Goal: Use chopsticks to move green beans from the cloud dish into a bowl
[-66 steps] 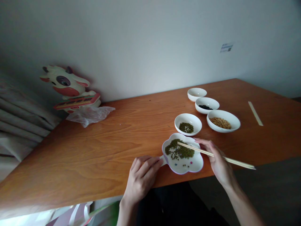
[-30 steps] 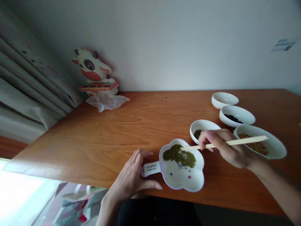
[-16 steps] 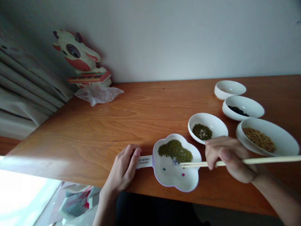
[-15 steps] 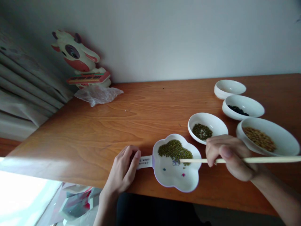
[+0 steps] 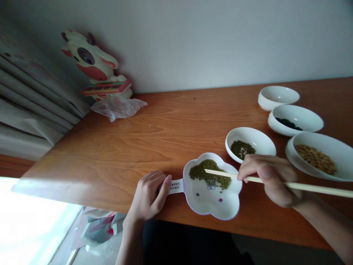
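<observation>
A white flower-shaped dish with a handle holds a pile of green beans at its far side. My left hand rests on the table with its fingers laid on the dish's handle. My right hand is closed on a pair of wooden chopsticks, whose tips reach into the green beans. Just beyond sits a small white bowl with a few green beans.
Three more white bowls stand at the right: one with tan beans, one with black beans, one that looks empty. A cow-shaped toy and a crumpled plastic bag sit at the far left by a curtain. The table's near edge runs close below the dish.
The chopstick tips have moved from the dish's middle up and left into the bean pile. My left hand keeps to the handle. The view has shifted a little.
</observation>
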The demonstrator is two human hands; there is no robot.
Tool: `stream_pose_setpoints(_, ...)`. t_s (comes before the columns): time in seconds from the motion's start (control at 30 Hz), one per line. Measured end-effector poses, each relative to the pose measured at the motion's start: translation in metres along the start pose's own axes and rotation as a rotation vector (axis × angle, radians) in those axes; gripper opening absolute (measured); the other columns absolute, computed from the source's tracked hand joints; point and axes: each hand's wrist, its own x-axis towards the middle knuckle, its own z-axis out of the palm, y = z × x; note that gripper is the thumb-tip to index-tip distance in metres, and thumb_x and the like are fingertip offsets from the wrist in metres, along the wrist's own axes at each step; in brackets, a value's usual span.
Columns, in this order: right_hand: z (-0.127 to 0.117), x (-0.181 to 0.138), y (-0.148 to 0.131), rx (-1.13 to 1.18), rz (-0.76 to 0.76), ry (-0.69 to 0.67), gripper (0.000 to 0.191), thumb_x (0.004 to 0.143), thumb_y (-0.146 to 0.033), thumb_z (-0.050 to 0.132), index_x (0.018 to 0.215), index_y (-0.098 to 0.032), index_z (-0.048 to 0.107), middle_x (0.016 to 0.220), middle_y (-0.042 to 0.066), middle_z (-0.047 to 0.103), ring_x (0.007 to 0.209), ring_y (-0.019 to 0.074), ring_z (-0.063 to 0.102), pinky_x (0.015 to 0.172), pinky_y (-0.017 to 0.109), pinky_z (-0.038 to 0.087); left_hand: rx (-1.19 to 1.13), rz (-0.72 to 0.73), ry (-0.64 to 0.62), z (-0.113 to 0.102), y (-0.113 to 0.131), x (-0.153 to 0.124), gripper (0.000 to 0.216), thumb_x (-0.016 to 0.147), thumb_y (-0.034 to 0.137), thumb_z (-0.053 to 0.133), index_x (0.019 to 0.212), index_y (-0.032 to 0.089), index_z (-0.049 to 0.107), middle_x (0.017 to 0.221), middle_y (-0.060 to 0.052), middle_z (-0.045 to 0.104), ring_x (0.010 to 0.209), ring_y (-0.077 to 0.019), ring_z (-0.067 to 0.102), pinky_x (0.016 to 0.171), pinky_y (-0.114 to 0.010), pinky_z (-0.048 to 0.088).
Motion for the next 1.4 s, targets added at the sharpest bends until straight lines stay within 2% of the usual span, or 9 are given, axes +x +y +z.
stream_pose_setpoints(0.13,0.002,-0.001,0.001,-0.006,0.063,0.059,0.051,0.114,-0.042,0.034,0.093,-0.021,0.076,0.083,0.005,0.073,0.078,0.02,0.068,0.076,0.038,0.048,-0.016,0.045,-0.032,-0.001,0.001,0.001,0.04,0.111,0.029,0.042,0.072,0.02,0.043,0.069,-0.001,0.051,0.066,-0.0161,0.046,0.068,-0.034,0.033)
stream_pose_setpoints(0.27,0.004,-0.003,0.001,-0.032,0.136,0.086,0.07,0.112,-0.059,0.017,0.089,-0.024,0.074,0.084,0.004,0.073,0.075,0.0207,0.067,0.072,0.038,0.045,-0.022,0.068,-0.036,-0.001,0.0,0.002,0.039,0.111,0.029,0.042,0.073,0.02,0.044,0.069,-0.001,0.051,0.067,-0.0162,0.045,0.069,-0.034,0.032)
stream_pose_setpoints(0.4,0.01,-0.004,0.0,-0.056,0.177,0.09,0.074,0.11,-0.065,0.015,0.087,-0.024,0.073,0.082,0.004,0.073,0.074,0.0212,0.065,0.067,0.038,0.041,-0.021,0.065,-0.043,-0.001,0.0,0.001,0.039,0.111,0.029,0.042,0.074,0.02,0.043,0.07,-0.001,0.051,0.067,-0.016,0.045,0.07,-0.034,0.032)
stream_pose_setpoints(0.63,0.014,0.0,-0.003,-0.082,0.19,0.084,0.072,0.11,-0.063,0.019,0.085,-0.022,0.073,0.079,0.004,0.073,0.066,0.0186,0.06,0.061,0.036,0.036,-0.021,0.056,-0.037,-0.001,0.0,0.002,0.039,0.111,0.029,0.043,0.073,0.02,0.042,0.071,-0.001,0.052,0.067,-0.0155,0.045,0.07,-0.033,0.033)
stream_pose_setpoints(1.0,0.016,0.001,-0.003,-0.106,0.182,0.159,0.067,0.113,-0.053,0.027,0.079,-0.024,0.076,0.076,0.004,0.075,0.066,0.0193,0.062,0.064,0.036,0.039,-0.03,0.055,-0.048,-0.002,0.001,0.001,0.04,0.112,0.03,0.042,0.073,0.02,0.043,0.071,-0.001,0.053,0.067,-0.0155,0.046,0.071,-0.034,0.034)
stream_pose_setpoints(1.13,0.017,0.0,-0.003,-0.084,0.194,0.173,0.072,0.112,-0.057,0.022,0.076,-0.023,0.075,0.074,0.004,0.075,0.066,0.0202,0.063,0.061,0.036,0.038,-0.028,0.058,-0.046,-0.002,0.001,0.003,0.04,0.112,0.03,0.042,0.073,0.02,0.043,0.071,0.0,0.053,0.067,-0.0154,0.046,0.072,-0.034,0.034)
stream_pose_setpoints(1.4,0.016,-0.002,0.002,-0.09,0.216,0.119,0.078,0.108,-0.066,0.016,0.078,-0.024,0.074,0.075,0.005,0.074,0.065,0.0218,0.061,0.06,0.037,0.038,-0.021,0.058,-0.044,-0.002,0.0,0.002,0.041,0.112,0.031,0.041,0.073,0.02,0.043,0.071,-0.001,0.053,0.068,-0.0161,0.047,0.072,-0.034,0.034)
